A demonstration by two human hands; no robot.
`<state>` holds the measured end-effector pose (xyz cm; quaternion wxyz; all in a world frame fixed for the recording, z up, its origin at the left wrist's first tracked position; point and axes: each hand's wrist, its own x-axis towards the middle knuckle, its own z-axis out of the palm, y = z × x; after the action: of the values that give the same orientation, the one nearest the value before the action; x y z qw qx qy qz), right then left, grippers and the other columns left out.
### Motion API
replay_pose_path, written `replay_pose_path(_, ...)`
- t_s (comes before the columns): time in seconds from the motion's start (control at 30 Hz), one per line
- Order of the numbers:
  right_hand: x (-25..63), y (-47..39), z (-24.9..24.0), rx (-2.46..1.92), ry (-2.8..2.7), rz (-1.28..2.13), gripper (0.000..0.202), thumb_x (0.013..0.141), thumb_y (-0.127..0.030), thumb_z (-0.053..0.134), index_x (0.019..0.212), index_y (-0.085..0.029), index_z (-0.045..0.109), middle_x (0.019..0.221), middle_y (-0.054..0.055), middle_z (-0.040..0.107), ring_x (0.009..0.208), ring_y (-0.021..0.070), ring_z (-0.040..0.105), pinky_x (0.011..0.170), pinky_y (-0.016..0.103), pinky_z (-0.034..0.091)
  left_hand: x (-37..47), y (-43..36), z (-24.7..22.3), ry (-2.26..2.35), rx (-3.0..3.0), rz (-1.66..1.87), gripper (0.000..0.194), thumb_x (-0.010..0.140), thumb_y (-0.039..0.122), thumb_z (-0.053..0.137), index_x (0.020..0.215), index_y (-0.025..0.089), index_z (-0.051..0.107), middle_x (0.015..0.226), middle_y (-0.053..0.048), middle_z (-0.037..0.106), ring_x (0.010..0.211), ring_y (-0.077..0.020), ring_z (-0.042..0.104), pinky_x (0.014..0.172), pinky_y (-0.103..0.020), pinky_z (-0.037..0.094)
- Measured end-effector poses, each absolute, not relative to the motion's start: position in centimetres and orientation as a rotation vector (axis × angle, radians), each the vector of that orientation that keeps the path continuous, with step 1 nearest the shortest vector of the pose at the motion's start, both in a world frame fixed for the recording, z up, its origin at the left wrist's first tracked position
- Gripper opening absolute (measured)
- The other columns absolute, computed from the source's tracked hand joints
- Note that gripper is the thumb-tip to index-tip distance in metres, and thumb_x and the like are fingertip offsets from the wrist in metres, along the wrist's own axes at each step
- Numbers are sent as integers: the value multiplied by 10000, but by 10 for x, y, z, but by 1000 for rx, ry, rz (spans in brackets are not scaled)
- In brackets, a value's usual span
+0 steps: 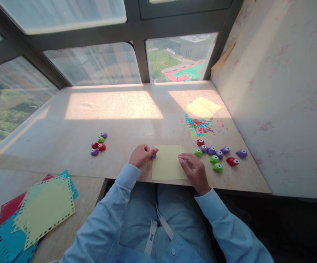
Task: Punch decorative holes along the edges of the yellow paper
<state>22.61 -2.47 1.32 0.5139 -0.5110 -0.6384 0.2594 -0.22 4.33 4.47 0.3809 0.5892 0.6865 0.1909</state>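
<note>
A pale yellow sheet of paper (168, 164) lies in front of me at the table's near edge, with a few small holes near its upper right corner. My left hand (142, 155) is closed at the sheet's left edge, on a small purple hole punch (153, 156) mostly hidden beneath the fingers. At the right edge, my right hand (193, 170) has thumb and fingertips drawn together on the paper. Just beyond it lies a group of eye-decorated punches, including a green punch (198, 152) and a red punch (232, 161).
Several more punches (94, 145) sit to the left. Red, blue and yellow paper dots (199, 126) are heaped at the right, before another yellow sheet (203, 107). Hole-edged coloured sheets (51, 206) are stacked at lower left. A wall (284, 109) bounds the right side.
</note>
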Motion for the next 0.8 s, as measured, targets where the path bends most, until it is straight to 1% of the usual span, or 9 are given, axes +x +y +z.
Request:
replay_pose_path(0.1,226,-24,13,-1231,-1525,643,150,908,-287,574,897,-221,708,946,77,723,944,219,657,877,405,519,2,46,51,1849,1514,397,378,738,455,681,579,204,447,524,25,528,524,-126,480,527,-246,307)
replay_pose_path(0.2,226,-24,13,-1230,-1512,647,161,901,-307,578,883,-226,716,934,77,728,935,231,659,873,419,520,5,49,56,1851,1559,241,383,785,450,640,553,204,458,497,17,507,535,-146,499,532,-263,303)
replay_pose_path(0.27,225,-24,13,-1234,-1506,644,163,894,-316,585,876,-227,720,925,77,730,928,237,661,871,423,521,7,51,55,1856,1588,161,365,807,451,618,576,197,494,518,7,521,558,-159,519,537,-269,303)
replay_pose_path(0.4,224,-24,12,-1234,-1521,639,161,891,-317,589,876,-226,721,924,78,731,922,237,661,869,418,521,9,52,50,1917,1606,134,270,820,417,618,692,184,566,607,-20,581,623,-185,565,567,-275,328)
replay_pose_path(0.57,224,-24,11,-1232,-1541,639,182,894,-336,579,870,-223,720,915,82,732,908,240,663,860,420,524,11,50,45,1917,1605,155,235,823,385,630,712,181,588,615,-34,582,669,-203,589,596,-279,342)
replay_pose_path(0.67,224,-23,11,-1234,-1552,633,184,893,-340,578,869,-224,719,915,85,731,907,244,662,862,425,522,11,51,46,1913,1577,175,267,824,406,627,692,180,576,570,-17,555,627,-188,566,576,-273,328)
replay_pose_path(0.8,224,-23,8,-1232,-1571,627,176,892,-328,576,870,-223,715,913,85,730,910,245,657,863,425,518,5,56,50,1853,1509,187,363,777,455,666,575,191,521,474,17,479,495,-138,474,509,-258,297)
